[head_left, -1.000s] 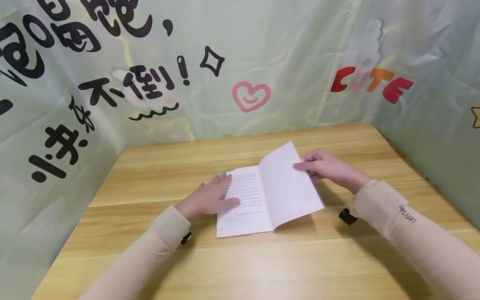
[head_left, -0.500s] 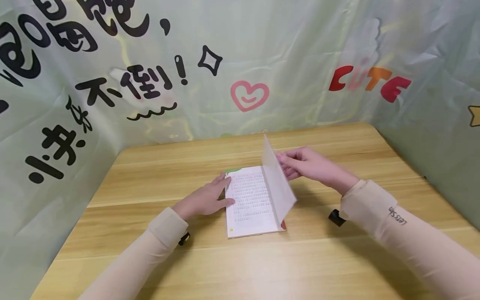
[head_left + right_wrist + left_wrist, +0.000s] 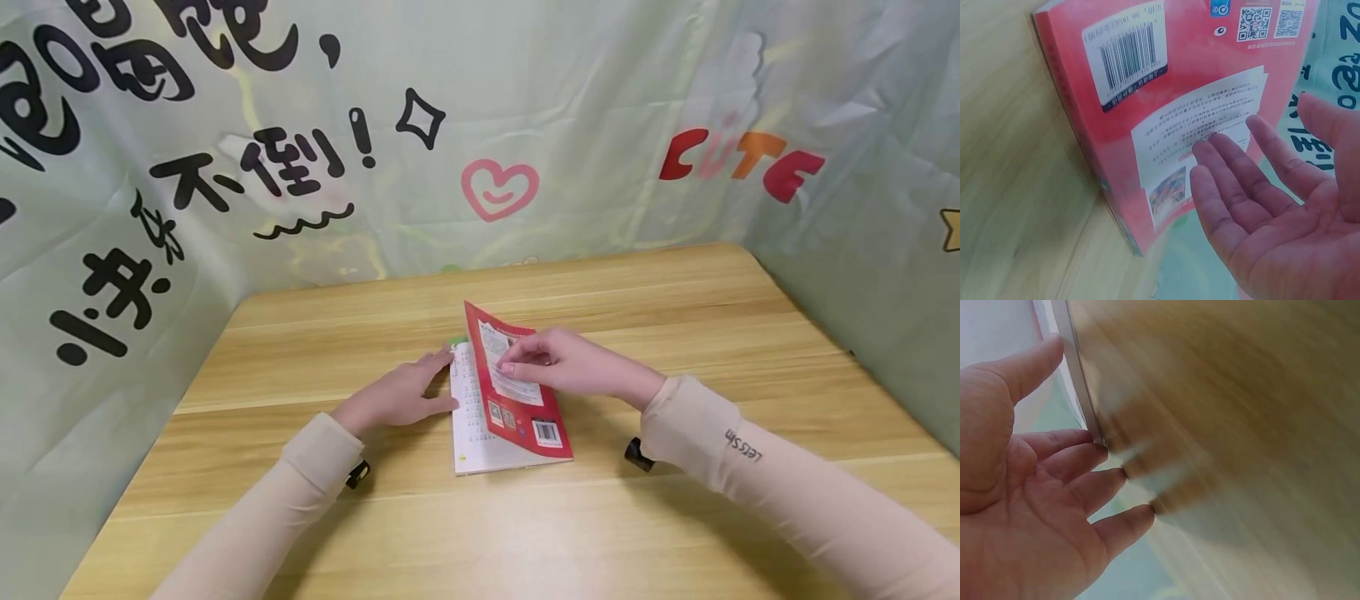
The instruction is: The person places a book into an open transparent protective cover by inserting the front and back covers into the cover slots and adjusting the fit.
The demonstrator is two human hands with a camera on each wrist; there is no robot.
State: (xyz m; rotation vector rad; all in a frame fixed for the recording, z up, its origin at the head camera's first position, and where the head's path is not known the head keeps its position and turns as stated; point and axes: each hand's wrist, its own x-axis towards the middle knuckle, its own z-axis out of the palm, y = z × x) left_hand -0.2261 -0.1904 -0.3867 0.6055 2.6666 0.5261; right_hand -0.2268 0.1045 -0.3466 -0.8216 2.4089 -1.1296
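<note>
A thin red-covered book (image 3: pixel 553 408) lies on the wooden table, its back cover swung over to the left and slanting above a white printed page (image 3: pixel 465 417). White text panels, a barcode and small square codes show on that cover. My right hand (image 3: pixel 551 360) is over the cover; in the right wrist view its loosely extended fingers (image 3: pixel 1229 181) come right up to the red surface, the thumb apart. At the book's left edge, my left hand (image 3: pixel 401 390) has its fingers spread. Its thumb and index fingertip meet the book's edge (image 3: pixel 1079 375) in the left wrist view, other fingertips on the table.
The wooden table (image 3: pixel 337 517) extends around the book on all sides. A pale printed curtain (image 3: pixel 600 125) stands along the table's back and both sides. Each cuff has a small black camera (image 3: pixel 639 455) under it.
The back cover has swung from right to left, exposing its red outer face over the page. My right hand has moved left with it and loosened its pinch. The left hand stays by the left edge.
</note>
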